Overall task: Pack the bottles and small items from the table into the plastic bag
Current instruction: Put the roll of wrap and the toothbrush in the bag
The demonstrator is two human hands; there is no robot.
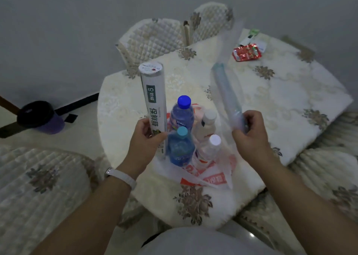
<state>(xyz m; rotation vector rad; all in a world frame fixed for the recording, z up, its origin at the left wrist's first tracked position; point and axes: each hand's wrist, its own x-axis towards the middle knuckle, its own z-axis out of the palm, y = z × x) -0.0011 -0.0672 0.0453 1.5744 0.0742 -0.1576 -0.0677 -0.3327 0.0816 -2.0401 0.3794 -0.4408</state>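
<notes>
A white plastic bag (211,174) with orange print lies spread on the table (280,107). Several bottles stand on it: a blue-capped one (182,111), a light-blue-capped one (179,148), and two white-capped ones (206,125) (208,150). My left hand (147,138) grips the lower part of a tall white cling-film tube (154,99), held upright at the bag's left side. My right hand (249,130) holds the lower end of a translucent bluish roll (226,91), blurred and tilted up and to the left, to the right of the bottles.
A red snack packet (247,52) and small green-and-white packets (250,36) lie at the table's far right. Quilted chairs (153,39) stand behind the table and another (38,187) at the near left. A dark bin with purple liner (40,117) sits on the floor at left.
</notes>
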